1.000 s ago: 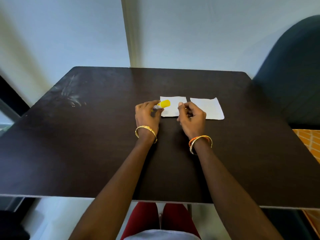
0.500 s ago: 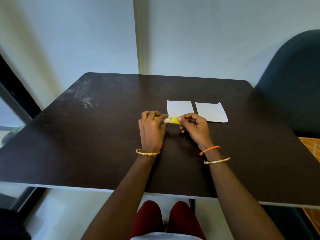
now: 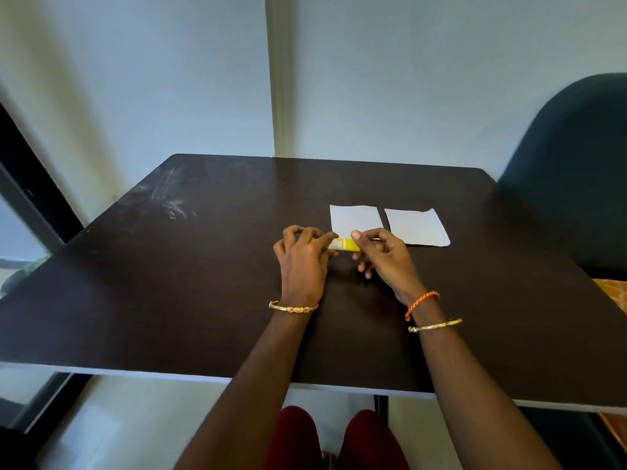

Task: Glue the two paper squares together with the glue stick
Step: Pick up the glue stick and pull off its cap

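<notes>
Glue stick [image 3: 343,245] lies level betw my hands just in front of the two paper squares [image 3: 355,219], left hand [image 3: 303,262] wrapped round one end, right hand [image 3: 383,253] pinching the other w/ fingertips, so I should twist steady, pull straight apart.

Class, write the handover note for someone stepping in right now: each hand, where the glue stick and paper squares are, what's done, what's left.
Left hand: closed on one end of the glue stick, held sideways just above the table.
Right hand: fingertips pinching the other end.
Left paper square and right paper square: flat, side by side, a narrow gap between them.
Done: stick picked up. Whether the cap is off cannot be told.
Left: spread glue on one square, press the other onto it.
</notes>
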